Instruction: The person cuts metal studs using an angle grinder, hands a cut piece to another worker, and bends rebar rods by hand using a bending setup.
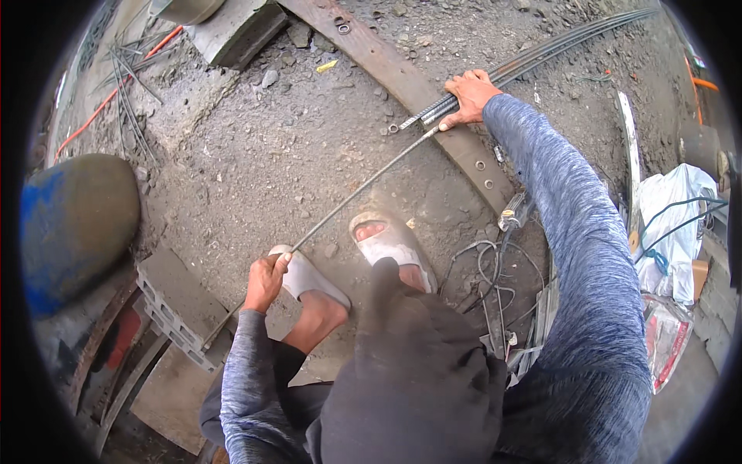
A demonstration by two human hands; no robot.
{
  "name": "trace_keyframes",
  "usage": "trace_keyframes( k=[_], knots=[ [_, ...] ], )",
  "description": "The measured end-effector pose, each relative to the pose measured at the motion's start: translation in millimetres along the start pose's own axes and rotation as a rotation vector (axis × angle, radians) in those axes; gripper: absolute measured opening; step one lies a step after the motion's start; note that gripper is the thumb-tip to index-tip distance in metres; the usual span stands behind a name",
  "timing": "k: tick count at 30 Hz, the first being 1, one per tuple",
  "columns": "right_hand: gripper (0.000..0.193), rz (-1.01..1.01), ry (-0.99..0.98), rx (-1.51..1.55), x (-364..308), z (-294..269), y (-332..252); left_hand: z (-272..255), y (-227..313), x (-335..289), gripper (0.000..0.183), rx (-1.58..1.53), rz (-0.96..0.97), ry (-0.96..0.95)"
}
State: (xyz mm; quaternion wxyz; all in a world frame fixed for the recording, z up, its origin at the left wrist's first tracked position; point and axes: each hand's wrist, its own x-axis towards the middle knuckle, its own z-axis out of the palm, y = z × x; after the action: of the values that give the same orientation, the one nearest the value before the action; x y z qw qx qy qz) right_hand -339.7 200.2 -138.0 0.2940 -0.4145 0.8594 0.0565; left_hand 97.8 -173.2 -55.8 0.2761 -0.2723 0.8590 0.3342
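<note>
A long thin steel rod (363, 185) runs slantwise between my two hands, above the dirt and my sandalled feet. My left hand (267, 282) is closed round its lower left part, and the rod continues past the fist toward a hollow concrete block. At the other end, my right hand (468, 97) has its thumb at the rod's tip. Its fingers curl over a bundle of ribbed steel bars (564, 50), whose near ends lie across a wooden plank (433, 97). How the right fingers grip underneath is hidden.
Steel rings (342, 27) are on the plank. The hollow concrete block (182, 305) and a blue-and-brown rounded container (81, 228) stand left. Another concrete block (236, 35) sits at the back. Tangled wires (495, 271) lie beside my right foot; a white plastic bag (676, 224) is farther right.
</note>
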Motion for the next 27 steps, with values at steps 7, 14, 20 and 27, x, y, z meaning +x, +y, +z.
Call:
trace_keyframes(
  k=[7,14,20,27],
  knots=[
    [0.090,0.031,-0.118,0.101,10,-6,-1,-67,71,-32,0.060,0.109,-0.034,-0.008],
    [0.086,0.030,-0.057,0.112,5,-3,3,-127,228,-76,0.051,0.552,0.033,0.138],
    [0.090,0.029,-0.046,0.115,12,-8,-12,-149,337,-86,0.041,0.816,0.333,0.452],
    [0.093,0.065,-0.044,0.117,0,2,4,-112,186,-60,0.043,0.526,0.067,0.281]
  ],
)
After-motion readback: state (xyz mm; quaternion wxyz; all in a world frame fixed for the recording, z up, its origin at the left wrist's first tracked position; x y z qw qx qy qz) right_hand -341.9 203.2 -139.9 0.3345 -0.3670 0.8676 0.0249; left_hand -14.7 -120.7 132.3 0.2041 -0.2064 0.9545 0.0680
